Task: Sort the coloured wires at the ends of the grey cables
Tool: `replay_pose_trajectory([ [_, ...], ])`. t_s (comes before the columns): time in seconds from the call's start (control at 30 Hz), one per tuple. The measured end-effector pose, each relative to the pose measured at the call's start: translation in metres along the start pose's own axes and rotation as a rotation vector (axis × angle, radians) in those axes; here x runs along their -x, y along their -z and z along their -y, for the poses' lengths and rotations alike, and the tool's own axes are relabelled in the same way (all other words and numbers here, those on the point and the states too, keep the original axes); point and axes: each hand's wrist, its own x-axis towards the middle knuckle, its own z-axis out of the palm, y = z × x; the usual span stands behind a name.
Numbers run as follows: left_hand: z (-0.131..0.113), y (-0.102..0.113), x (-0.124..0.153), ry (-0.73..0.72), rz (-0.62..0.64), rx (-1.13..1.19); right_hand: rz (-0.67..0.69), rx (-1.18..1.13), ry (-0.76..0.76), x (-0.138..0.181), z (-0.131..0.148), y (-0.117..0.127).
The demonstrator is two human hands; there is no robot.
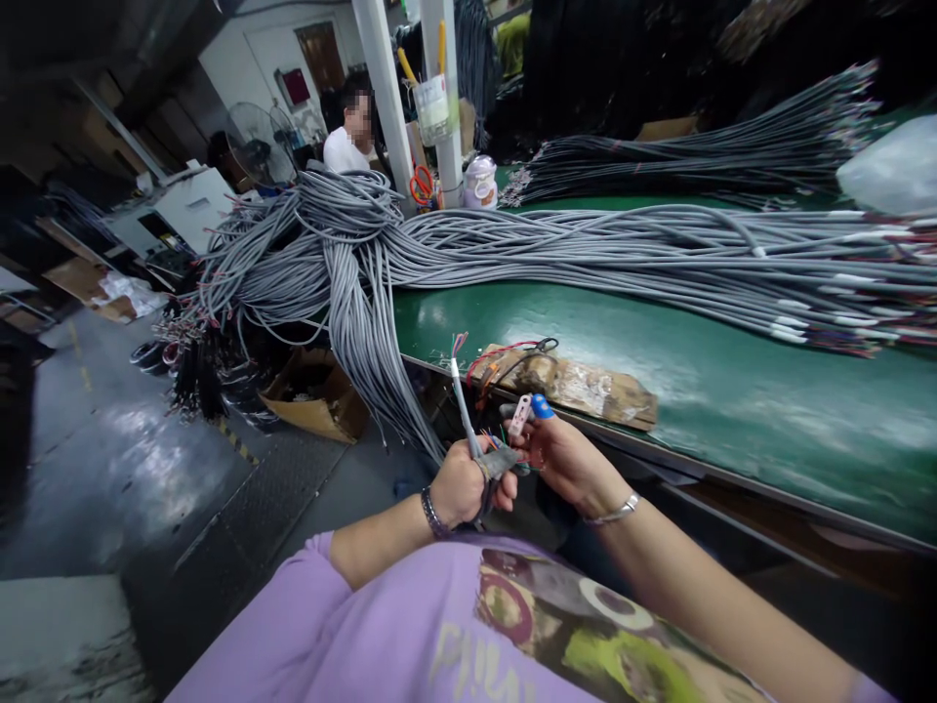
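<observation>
My left hand (461, 483) is closed around a grey cable (463, 400) whose stripped end with coloured wires points up. My right hand (560, 457) sits just right of it and grips a small tool with a blue cap (540, 406) and a pale tip, held close to the fine coloured wires between the two hands. Both hands hover in front of the near edge of the green table (695, 391). A bracelet is on each wrist.
A large pile of grey cables (586, 249) lies across the table and hangs off its left end. A cardboard piece with red and black wires (578, 383) lies near the edge. A cardboard box (314, 391) stands on the floor. A person (349, 132) sits far back beside a fan (253, 146).
</observation>
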Motion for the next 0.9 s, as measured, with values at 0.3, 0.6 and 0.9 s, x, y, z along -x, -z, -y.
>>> replay_pose_trajectory([
  [0.3,0.001,0.001,-0.004,0.011,-0.001,0.038,-0.195,0.265,0.306,-0.001,-0.009,0.003],
  [0.6,0.009,0.0,-0.009,0.043,0.015,0.014,-0.109,-0.084,0.092,-0.01,-0.005,0.0],
  [0.9,0.012,0.003,0.002,0.019,0.002,-0.011,-0.01,-0.056,-0.027,0.002,-0.003,0.005],
])
